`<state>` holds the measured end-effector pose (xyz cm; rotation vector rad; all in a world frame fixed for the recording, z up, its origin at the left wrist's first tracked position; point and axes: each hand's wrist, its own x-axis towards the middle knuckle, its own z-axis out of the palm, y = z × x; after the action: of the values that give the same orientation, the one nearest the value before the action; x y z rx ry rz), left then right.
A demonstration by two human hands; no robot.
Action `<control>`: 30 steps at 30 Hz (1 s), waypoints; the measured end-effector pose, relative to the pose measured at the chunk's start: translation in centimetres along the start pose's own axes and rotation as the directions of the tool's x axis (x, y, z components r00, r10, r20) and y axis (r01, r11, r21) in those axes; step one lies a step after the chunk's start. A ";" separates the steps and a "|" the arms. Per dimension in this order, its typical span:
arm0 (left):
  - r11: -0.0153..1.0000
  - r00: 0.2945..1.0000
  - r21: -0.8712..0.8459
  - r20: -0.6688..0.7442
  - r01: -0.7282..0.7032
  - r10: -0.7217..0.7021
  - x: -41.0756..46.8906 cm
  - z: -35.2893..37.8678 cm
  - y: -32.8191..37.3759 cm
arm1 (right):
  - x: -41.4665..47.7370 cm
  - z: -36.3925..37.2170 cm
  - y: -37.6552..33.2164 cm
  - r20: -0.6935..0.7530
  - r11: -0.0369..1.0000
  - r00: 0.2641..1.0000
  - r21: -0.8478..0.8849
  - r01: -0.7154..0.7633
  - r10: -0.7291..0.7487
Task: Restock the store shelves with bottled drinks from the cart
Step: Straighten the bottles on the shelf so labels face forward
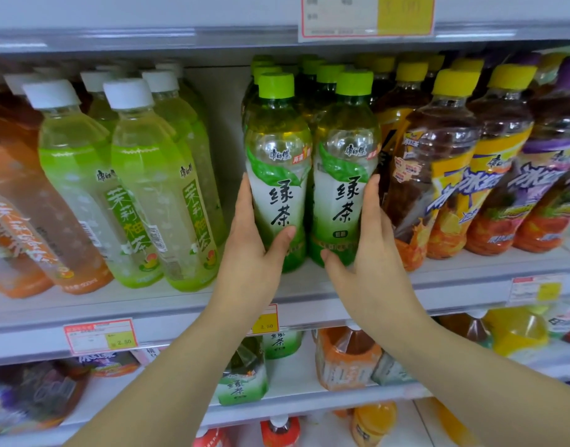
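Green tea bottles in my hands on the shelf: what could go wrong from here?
1. Fingers of the right hand are squeezed between the right green tea bottle and the yellow-capped iced tea bottle; pulling out could knock that one.
2. The left green tea bottle, held by the left hand, has an open gap on its left and stands near the shelf edge; it might tip.

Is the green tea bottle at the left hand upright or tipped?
Upright. The green tea bottle stands on its base on the shelf, cap on top.
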<state>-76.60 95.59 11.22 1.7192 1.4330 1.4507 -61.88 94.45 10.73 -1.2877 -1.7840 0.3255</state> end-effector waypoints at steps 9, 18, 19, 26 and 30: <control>0.952 0.980 0.300 -0.166 -0.056 0.110 -2.8 0.8 -0.2 | -0.4 0.4 1.4 -0.038 0.983 0.983 0.054 -0.178 0.180; 0.933 0.980 0.358 -0.166 -0.043 0.109 -2.5 0.7 -0.8 | -0.2 1.6 1.3 -0.225 0.988 0.962 0.018 -0.155 0.155; 0.930 0.981 0.366 -0.164 -0.042 0.109 -2.5 0.6 -0.9 | -0.1 1.6 1.5 -0.216 0.989 0.965 0.020 -0.148 0.149; 0.901 0.943 0.385 -0.175 -0.199 0.283 -5.4 0.2 -1.2 | -5.0 0.9 1.7 -0.245 0.990 0.961 0.026 0.136 -0.125; 0.840 0.917 0.464 -0.131 -0.279 0.377 -10.9 -0.7 -5.0 | -10.6 2.9 4.0 -0.078 0.988 0.985 0.010 0.156 -0.155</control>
<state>-78.13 87.24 2.70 2.2347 1.7493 1.6253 -60.85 87.82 1.21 -1.1267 -1.8001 0.1999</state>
